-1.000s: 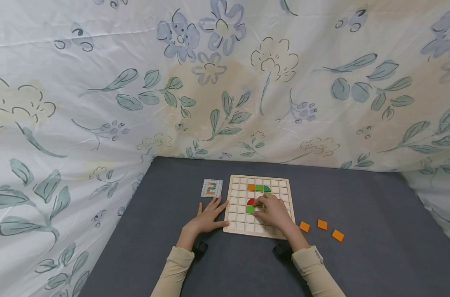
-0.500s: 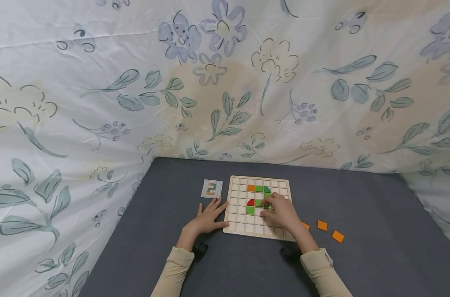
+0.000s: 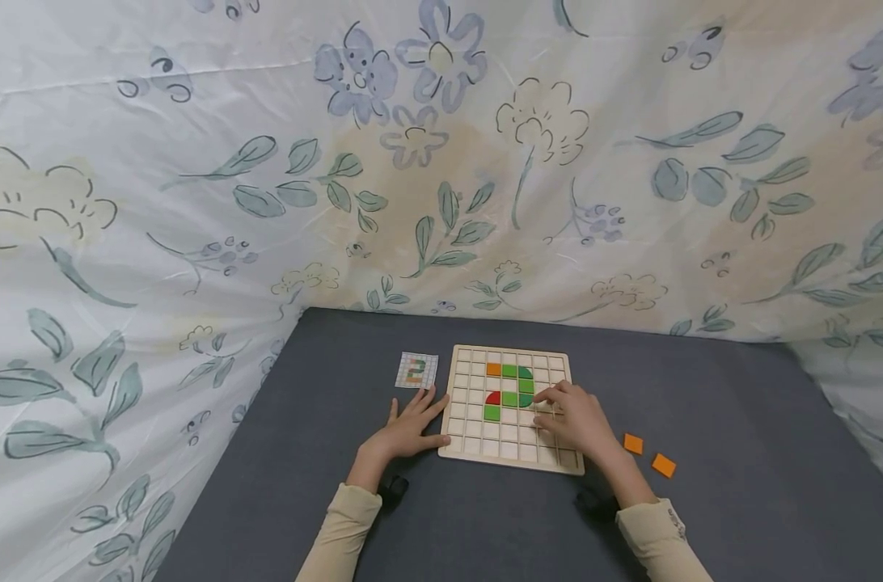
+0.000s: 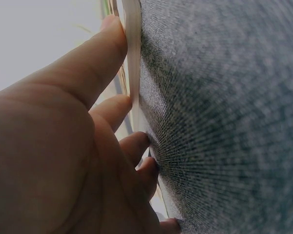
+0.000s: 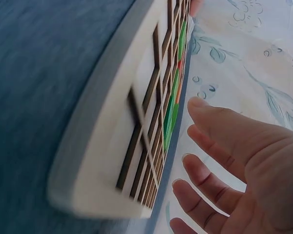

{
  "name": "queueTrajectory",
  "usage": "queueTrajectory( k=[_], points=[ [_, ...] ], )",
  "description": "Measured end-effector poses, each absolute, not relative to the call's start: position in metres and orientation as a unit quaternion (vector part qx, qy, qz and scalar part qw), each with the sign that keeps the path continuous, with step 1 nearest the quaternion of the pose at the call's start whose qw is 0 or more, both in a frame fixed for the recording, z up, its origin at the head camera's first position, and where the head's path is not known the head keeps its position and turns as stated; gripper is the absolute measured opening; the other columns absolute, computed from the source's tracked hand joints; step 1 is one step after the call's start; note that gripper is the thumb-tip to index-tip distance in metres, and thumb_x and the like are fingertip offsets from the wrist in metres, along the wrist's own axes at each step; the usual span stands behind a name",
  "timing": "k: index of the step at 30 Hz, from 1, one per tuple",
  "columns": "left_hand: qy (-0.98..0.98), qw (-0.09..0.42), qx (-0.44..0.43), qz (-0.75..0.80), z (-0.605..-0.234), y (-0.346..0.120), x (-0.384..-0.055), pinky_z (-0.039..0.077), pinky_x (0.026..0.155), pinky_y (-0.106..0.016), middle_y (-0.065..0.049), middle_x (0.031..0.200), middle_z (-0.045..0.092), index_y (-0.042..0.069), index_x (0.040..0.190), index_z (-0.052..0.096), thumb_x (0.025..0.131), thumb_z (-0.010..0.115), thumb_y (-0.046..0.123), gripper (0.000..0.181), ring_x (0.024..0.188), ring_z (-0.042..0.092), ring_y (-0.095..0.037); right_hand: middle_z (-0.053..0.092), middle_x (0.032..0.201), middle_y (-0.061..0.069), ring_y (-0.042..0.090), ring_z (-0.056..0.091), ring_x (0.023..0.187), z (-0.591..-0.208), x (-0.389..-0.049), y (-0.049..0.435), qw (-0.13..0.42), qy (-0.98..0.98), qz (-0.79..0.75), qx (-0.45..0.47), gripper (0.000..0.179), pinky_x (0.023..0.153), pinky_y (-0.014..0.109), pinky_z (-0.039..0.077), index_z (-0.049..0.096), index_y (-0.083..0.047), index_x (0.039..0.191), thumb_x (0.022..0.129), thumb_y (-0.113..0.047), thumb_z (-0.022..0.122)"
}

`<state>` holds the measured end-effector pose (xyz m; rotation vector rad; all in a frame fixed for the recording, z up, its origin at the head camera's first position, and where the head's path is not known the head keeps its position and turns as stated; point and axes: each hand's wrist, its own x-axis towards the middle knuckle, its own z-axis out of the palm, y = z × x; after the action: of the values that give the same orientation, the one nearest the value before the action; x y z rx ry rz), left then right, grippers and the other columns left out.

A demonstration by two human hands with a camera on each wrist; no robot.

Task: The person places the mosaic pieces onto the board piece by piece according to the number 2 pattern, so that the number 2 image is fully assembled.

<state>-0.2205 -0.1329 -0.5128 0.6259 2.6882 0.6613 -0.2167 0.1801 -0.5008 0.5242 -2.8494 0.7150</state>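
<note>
A wooden grid board [image 3: 472, 427] lies on the table in the head view, coloured tiles set in its cells. Its top row has an orange tile [image 3: 493, 369], a green tile [image 3: 509, 371] and a dark green rounded tile [image 3: 525, 373]; lower down are a red rounded tile [image 3: 493, 398] and more green ones. My left hand [image 3: 405, 430] has its fingers spread, thumb and index touching the board's left edge. Over the board's right side is my right hand [image 3: 576, 416], fingers loosely bent. The right wrist view shows nothing between the thumb and fingers [image 5: 205, 173].
A small pattern card [image 3: 416, 370] lies left of the board, above my left fingers. Two loose orange squares, one nearer [image 3: 663, 465] and one farther [image 3: 633, 444], lie right of my right forearm. A floral cloth [image 3: 441, 162] hangs behind the table.
My right hand has moved right, away from the middle tiles, uncovering a green tile and a dark green rounded one. The nearest orange square is now hidden by the right forearm. The left hand stays put.
</note>
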Motion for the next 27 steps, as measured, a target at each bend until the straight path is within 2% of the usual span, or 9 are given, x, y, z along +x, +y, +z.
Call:
queueTrajectory(
  k=[3, 9, 14, 21, 27],
  points=[
    [0.936, 0.15, 0.218, 0.231, -0.513, -0.133, -0.221, -0.005, 0.106, -0.066, -0.01, 0.156, 0.011, 0.021, 0.149, 0.022, 0.089, 0.056, 0.046, 0.074, 0.143, 0.004, -0.03, 0.058, 0.092, 0.003, 0.021, 0.053, 0.082, -0.501, -0.214, 0.188, 0.078, -0.955, 0.233, 0.168, 0.025, 0.071, 0.044, 0.039, 0.071, -0.017, 0.1, 0.078, -0.028, 0.075],
    [0.936, 0.152, 0.217, 0.231, -0.51, -0.132, -0.22, -0.005, 0.106, -0.066, -0.011, 0.155, 0.011, 0.02, 0.149, 0.022, 0.089, 0.056, 0.045, 0.073, 0.143, 0.004, -0.031, 0.057, 0.09, 0.004, 0.02, 0.053, 0.077, -0.501, -0.21, 0.206, 0.096, -0.954, 0.221, 0.18, 0.024, 0.063, 0.036, 0.037, 0.071, -0.017, 0.1, 0.077, -0.026, 0.076],
    [0.937, 0.153, 0.216, 0.229, -0.51, -0.132, -0.22, -0.005, 0.106, -0.066, -0.011, 0.155, 0.012, 0.02, 0.149, 0.023, 0.089, 0.057, 0.045, 0.073, 0.143, 0.004, -0.031, 0.057, 0.088, 0.005, 0.021, 0.052, 0.075, -0.505, -0.206, 0.219, 0.103, -0.957, 0.205, 0.18, 0.024, 0.06, 0.034, 0.036, 0.071, -0.017, 0.098, 0.076, -0.025, 0.076],
    [0.936, 0.152, 0.217, 0.233, -0.511, -0.131, -0.22, -0.005, 0.106, -0.066, -0.011, 0.155, 0.012, 0.02, 0.149, 0.023, 0.089, 0.056, 0.046, 0.074, 0.143, 0.004, -0.031, 0.057, 0.091, 0.003, 0.021, 0.052, 0.079, -0.506, -0.198, 0.234, 0.101, -0.961, 0.191, 0.171, 0.029, 0.065, 0.043, 0.039, 0.071, -0.019, 0.098, 0.073, -0.031, 0.078],
    [0.936, 0.152, 0.217, 0.233, -0.512, -0.132, -0.221, -0.005, 0.106, -0.066, -0.011, 0.155, 0.012, 0.02, 0.149, 0.023, 0.089, 0.056, 0.046, 0.074, 0.143, 0.004, -0.031, 0.058, 0.095, 0.004, 0.026, 0.054, 0.085, -0.506, -0.193, 0.244, 0.093, -0.964, 0.187, 0.166, 0.029, 0.071, 0.051, 0.04, 0.07, -0.017, 0.1, 0.075, -0.03, 0.077]
  ],
)
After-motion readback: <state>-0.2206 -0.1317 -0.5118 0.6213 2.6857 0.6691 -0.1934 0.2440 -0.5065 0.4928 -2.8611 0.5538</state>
